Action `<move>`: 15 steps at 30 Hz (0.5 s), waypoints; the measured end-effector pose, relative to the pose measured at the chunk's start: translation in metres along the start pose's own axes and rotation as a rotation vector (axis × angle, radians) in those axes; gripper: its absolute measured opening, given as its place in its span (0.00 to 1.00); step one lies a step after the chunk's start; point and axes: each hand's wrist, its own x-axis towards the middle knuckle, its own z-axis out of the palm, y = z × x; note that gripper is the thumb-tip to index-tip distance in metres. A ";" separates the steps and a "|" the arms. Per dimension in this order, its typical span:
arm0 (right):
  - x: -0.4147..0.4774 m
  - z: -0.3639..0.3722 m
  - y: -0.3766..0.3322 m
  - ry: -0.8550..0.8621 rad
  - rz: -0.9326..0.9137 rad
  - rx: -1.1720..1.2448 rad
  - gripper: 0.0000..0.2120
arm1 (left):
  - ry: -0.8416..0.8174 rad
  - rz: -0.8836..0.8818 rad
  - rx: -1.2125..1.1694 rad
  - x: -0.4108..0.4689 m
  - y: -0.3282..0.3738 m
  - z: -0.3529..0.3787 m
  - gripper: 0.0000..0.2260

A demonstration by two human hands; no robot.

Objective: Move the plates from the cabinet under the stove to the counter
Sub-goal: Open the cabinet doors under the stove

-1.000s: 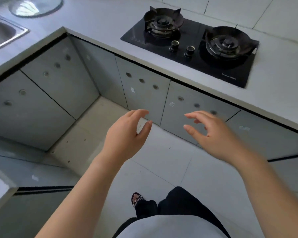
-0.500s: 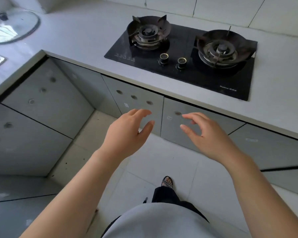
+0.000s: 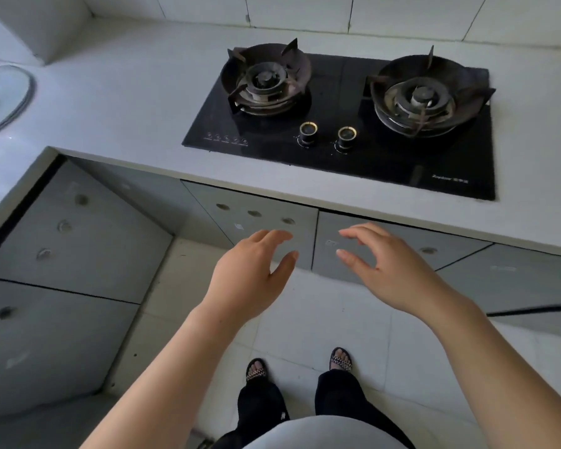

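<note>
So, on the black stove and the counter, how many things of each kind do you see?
Burners: 2
Knobs: 2
Glass lid: 1
Plates: 0 in view; the cabinet doors under the stove are closed
Total: 5

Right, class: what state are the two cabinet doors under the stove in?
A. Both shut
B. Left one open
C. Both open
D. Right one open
A: both cabinet doors sit flush under the counter, and the left hand and right hand hover empty before them.
</note>
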 end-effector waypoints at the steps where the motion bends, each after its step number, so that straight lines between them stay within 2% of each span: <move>1: 0.000 0.003 -0.004 0.018 0.023 -0.005 0.20 | -0.018 0.029 -0.008 0.006 -0.006 -0.001 0.16; 8: -0.002 0.032 -0.034 0.150 0.161 -0.040 0.21 | -0.147 0.244 -0.005 0.039 -0.045 -0.008 0.17; 15: 0.001 0.048 -0.034 0.198 0.232 -0.021 0.20 | -0.170 0.337 -0.002 0.059 -0.064 0.002 0.17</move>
